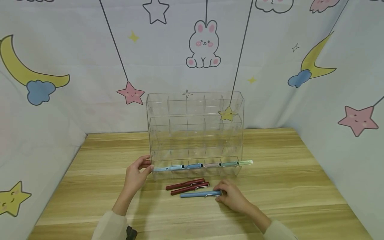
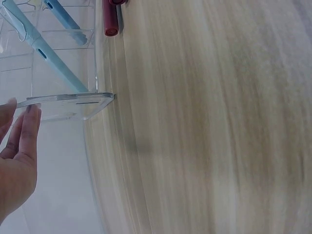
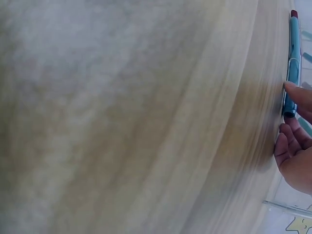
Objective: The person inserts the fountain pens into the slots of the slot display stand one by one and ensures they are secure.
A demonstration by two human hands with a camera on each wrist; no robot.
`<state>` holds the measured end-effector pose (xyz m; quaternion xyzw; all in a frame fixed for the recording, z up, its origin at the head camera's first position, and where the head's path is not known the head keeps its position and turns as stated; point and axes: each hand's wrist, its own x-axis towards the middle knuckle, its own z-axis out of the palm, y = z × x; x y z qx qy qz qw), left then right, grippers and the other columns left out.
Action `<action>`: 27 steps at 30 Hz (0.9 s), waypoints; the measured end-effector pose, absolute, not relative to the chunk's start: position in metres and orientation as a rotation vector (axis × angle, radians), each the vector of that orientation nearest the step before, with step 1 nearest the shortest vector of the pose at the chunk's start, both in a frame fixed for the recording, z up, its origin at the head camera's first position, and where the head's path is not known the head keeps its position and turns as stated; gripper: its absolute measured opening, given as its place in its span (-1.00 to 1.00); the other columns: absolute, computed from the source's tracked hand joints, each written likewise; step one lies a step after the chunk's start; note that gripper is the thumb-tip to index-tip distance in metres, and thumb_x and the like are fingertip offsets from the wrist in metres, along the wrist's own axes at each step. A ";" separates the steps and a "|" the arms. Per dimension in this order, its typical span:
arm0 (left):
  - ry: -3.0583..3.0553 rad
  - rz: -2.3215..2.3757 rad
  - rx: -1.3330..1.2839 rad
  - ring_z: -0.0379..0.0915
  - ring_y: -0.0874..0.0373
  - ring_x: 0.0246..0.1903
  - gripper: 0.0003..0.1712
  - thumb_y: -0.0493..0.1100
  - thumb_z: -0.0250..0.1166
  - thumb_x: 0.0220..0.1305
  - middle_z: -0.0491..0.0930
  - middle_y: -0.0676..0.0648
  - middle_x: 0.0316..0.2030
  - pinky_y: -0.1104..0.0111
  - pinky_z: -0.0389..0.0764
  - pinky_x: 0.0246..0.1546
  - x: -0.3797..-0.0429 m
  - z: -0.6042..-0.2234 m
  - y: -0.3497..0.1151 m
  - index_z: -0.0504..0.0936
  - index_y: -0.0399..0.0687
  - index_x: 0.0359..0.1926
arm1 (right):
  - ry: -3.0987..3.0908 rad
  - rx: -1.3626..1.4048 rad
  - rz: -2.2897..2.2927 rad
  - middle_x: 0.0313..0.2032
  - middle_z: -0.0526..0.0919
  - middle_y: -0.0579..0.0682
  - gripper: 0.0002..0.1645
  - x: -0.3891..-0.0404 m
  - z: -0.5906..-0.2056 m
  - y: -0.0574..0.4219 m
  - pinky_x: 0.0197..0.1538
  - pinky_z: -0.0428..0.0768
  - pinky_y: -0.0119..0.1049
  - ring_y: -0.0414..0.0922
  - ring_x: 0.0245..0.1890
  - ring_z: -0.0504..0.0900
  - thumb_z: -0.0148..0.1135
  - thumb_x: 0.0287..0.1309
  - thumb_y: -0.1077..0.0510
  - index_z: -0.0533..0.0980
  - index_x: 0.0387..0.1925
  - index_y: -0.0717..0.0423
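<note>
A clear acrylic pen rack (image 1: 195, 116) with rows of compartments stands upright on the wooden table. My left hand (image 1: 136, 175) pinches its left side panel (image 2: 73, 98) near the bottom, thumb on one face and fingers on the other. In front of the rack lies a blue pen (image 1: 196, 194), its clip end between the thumb and fingers of my right hand (image 1: 232, 196). Two dark red pens (image 1: 185, 184) lie side by side just behind it. Along the bottom row rest several pens, among them a light blue pen (image 2: 48, 56) and a pale green pen (image 1: 246, 162).
The wooden tabletop (image 1: 168, 221) reaches back to a white cloth backdrop (image 1: 168, 60) printed with stars, moons and a rabbit. Similar cloth hangs at both sides. The pale green pen sticks out past the rack's right side.
</note>
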<state>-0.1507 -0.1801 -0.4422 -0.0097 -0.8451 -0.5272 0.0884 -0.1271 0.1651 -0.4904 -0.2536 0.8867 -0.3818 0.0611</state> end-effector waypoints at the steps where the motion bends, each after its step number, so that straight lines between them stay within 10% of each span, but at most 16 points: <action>1: -2.517 -1.566 -0.029 0.51 -0.15 -0.18 -0.59 -0.43 0.24 0.13 0.56 -0.28 -0.25 0.46 0.60 -0.30 -0.151 -0.442 -0.180 0.46 -0.38 0.04 | 2.686 -0.767 -1.153 -0.33 0.47 -0.12 -0.73 -0.127 -0.491 0.165 -0.33 0.43 -0.43 -0.22 -0.36 0.36 0.36 -0.13 0.33 0.57 -0.28 0.16; 27: -2.514 -1.575 -0.044 0.51 -0.15 -0.17 -0.59 -0.41 0.24 0.14 0.55 -0.28 -0.23 0.49 0.60 -0.30 -0.149 -0.440 -0.180 0.46 -0.37 0.05 | 2.412 -0.803 -1.734 -0.30 0.59 -0.07 -0.83 -0.122 -0.483 0.167 -0.26 0.59 -0.42 -0.26 -0.28 0.52 0.33 -0.04 0.25 0.61 -0.32 0.20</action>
